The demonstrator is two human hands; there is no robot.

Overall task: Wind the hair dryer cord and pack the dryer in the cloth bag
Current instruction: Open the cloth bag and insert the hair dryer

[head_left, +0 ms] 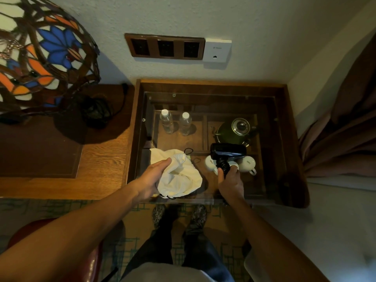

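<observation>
A black hair dryer [228,152] is held upright over the glass-topped cabinet [211,88], its barrel lying sideways. Its black cord [223,165] is wound in coils round the handle. My right hand [231,183] is shut on that handle from below. To the left lies a crumpled white cloth bag [179,176] with a thin black drawstring [188,151] looping out at its top. My left hand [151,180] grips the bag's left side, fingers pressed into the fabric. The bag's mouth is bunched, so I cannot tell how wide it gapes.
Under the glass stand two water bottles [176,123], a green kettle [237,130] and two white cups [247,163]. A stained-glass lamp [40,51] with a tangle of black cable [96,111] sits on the desk at left. Wall sockets [164,46] are behind. A curtain [345,129] hangs at right.
</observation>
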